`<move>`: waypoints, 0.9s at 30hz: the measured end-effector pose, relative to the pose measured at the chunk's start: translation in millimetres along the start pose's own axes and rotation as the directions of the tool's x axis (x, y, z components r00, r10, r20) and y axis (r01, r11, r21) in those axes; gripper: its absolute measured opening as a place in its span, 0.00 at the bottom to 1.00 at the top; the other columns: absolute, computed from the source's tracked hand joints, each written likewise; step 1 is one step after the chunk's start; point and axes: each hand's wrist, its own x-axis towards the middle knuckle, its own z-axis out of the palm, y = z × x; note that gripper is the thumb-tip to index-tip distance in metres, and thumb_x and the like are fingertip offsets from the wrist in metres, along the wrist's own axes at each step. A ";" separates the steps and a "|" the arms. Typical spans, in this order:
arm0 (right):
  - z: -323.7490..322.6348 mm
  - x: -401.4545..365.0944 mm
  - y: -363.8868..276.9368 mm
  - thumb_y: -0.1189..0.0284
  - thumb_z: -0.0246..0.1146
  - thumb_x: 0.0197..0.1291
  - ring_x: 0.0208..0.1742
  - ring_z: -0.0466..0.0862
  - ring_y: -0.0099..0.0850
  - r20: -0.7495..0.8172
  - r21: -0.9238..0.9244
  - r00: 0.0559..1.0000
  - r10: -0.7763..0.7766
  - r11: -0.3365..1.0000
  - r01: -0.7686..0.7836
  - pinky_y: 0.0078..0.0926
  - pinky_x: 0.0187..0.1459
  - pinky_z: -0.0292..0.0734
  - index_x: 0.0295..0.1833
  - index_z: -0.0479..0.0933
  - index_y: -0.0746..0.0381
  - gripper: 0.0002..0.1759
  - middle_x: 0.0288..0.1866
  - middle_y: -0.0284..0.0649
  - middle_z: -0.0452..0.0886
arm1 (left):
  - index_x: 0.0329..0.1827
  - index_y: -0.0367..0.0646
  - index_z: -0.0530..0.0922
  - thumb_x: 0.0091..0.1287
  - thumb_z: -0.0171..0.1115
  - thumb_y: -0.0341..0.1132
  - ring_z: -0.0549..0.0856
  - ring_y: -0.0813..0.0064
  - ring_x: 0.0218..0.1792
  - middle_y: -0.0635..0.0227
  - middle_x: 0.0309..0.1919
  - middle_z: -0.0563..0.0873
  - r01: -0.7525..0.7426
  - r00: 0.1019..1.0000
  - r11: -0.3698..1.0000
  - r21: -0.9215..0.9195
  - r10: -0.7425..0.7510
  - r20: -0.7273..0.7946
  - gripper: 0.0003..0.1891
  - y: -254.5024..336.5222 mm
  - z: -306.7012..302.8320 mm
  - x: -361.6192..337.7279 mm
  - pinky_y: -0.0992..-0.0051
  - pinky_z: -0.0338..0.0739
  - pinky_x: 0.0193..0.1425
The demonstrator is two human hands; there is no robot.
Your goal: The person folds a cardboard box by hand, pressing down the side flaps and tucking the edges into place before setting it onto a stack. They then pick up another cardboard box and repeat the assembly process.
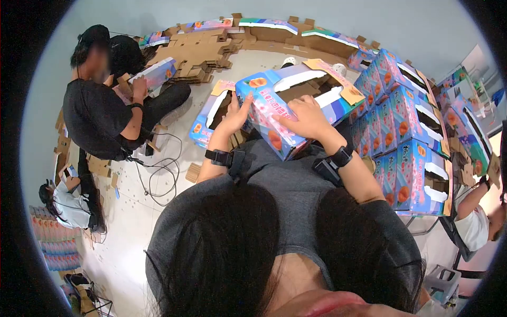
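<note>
A blue and pink printed carton (272, 113) with cut-out openings lies tilted across my lap. My left hand (236, 115) rests against its left end, fingers up along the printed side. My right hand (308, 117) lies spread on the carton's near top edge, thumb over the printed side. Tan cardboard flaps (351, 95) stand out at the carton's far right. Beneath and left of it is another printed carton (201, 127), partly hidden by my left hand and forearm.
Stacked printed cartons (404, 124) rise at my right. Flat brown cardboard (198, 47) lies along the far wall. A co-worker in black (100, 116) sits at the left with a carton; others are farther off. A black cable (168, 158) loops on the floor.
</note>
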 end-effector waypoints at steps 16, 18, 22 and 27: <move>-9.7 23.8 4.9 0.29 0.39 0.63 0.57 0.81 0.54 0.323 -0.036 0.939 0.116 0.993 -0.111 0.61 0.75 0.46 0.45 0.85 0.67 0.51 0.48 0.59 0.84 | 0.79 0.30 0.42 0.57 0.54 0.75 0.53 0.41 0.78 0.30 0.75 0.52 0.095 0.993 0.991 -0.089 -0.101 -0.063 0.64 -3.2 5.5 1.0 0.62 0.50 0.80; -14.5 27.0 3.1 0.29 0.37 0.63 0.58 0.81 0.53 0.409 -0.076 0.900 0.150 0.989 -0.130 0.58 0.73 0.51 0.44 0.86 0.67 0.52 0.48 0.59 0.84 | 0.79 0.30 0.43 0.56 0.55 0.75 0.55 0.41 0.77 0.30 0.75 0.53 0.091 0.992 0.991 -0.093 -0.098 -0.077 0.64 -2.3 7.6 0.5 0.61 0.52 0.79; -12.1 26.3 5.4 0.33 0.40 0.65 0.54 0.81 0.53 0.389 -0.062 0.910 0.144 0.990 -0.130 0.53 0.67 0.62 0.40 0.86 0.67 0.48 0.43 0.59 0.85 | 0.79 0.29 0.44 0.56 0.56 0.74 0.58 0.40 0.76 0.29 0.73 0.56 0.100 0.992 0.994 -0.048 -0.103 -0.079 0.63 -1.0 7.9 1.4 0.61 0.54 0.78; -1.0 6.2 6.0 0.45 0.51 0.67 0.45 0.80 0.51 0.100 -0.012 0.995 0.003 1.000 -0.002 0.47 0.53 0.68 0.30 0.83 0.67 0.34 0.36 0.54 0.83 | 0.79 0.30 0.44 0.57 0.55 0.74 0.60 0.41 0.75 0.31 0.73 0.59 0.009 0.994 1.000 -0.025 -0.012 -0.113 0.62 -4.0 6.4 2.9 0.60 0.53 0.78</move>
